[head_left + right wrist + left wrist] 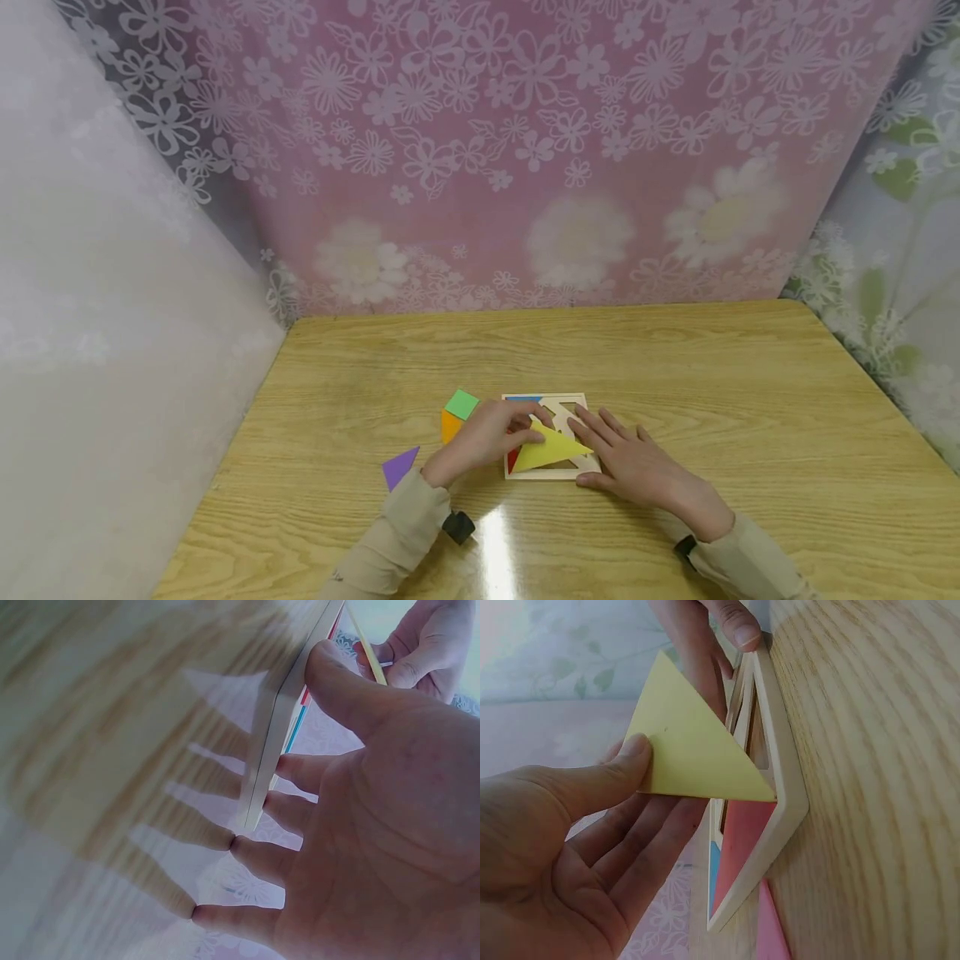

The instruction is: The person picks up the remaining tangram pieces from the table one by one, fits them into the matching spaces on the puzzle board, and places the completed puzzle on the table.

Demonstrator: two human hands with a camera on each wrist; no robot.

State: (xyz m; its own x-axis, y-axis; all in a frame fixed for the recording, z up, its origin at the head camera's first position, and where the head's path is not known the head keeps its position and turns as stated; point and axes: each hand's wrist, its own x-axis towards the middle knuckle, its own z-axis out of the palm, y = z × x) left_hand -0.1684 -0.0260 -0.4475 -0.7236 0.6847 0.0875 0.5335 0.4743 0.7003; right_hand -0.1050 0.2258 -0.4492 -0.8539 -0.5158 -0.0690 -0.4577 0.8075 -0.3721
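Note:
A yellow triangle (pixel 552 451) is pinched between the thumb and fingers of my left hand (pixel 480 435), tilted above a wooden tangram tray (pixel 543 477). Inside the tray lie a red piece (pixel 741 844) and a blue piece (pixel 522 399); bare wooden recesses show on its right side. My right hand (pixel 637 468) rests at the tray's right edge with fingers extended. Its thumb touches the near corner, while several fingertips lie on or by the far right side. The left hand and the triangle hide part of the tray.
Left of the tray lie a green piece (pixel 462 404), an orange piece (pixel 451 426) partly behind the left hand, and a purple piece (pixel 401 468). A pink piece (pixel 771 926) shows beside the tray in the left wrist view. Patterned curtains (pixel 525 167) border the wooden table (pixel 750 400).

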